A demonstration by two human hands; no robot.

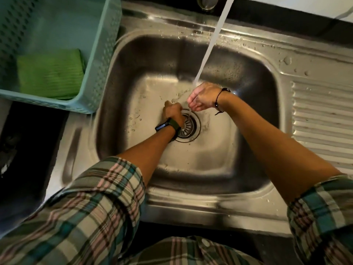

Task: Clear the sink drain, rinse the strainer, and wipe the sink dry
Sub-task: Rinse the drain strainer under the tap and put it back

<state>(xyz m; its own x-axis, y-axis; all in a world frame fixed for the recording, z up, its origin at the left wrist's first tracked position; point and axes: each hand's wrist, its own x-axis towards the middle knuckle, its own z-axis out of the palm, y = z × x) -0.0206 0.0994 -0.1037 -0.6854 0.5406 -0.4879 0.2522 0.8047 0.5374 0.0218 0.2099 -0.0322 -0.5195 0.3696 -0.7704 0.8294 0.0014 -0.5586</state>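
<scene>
The steel sink (248, 77) is wet, and a stream of tap water (212, 41) falls from the top onto my right hand (202, 97). That hand hangs above the basin just beyond the drain, its fingers loosely curled downward with nothing in them. My left hand (172, 113) is low in the basin at the left rim of the drain, curled like a fist, and nothing shows in it. The round slotted strainer (189, 127) sits in the drain hole, partly covered by my left wrist and its watch.
A pale green plastic basket (99, 54) stands at the sink's left edge and holds a folded green cloth (51, 73). The ribbed draining board (322, 119) lies to the right. The tap's base (207, 2) is at the top, and a dark counter (28, 150) at the left.
</scene>
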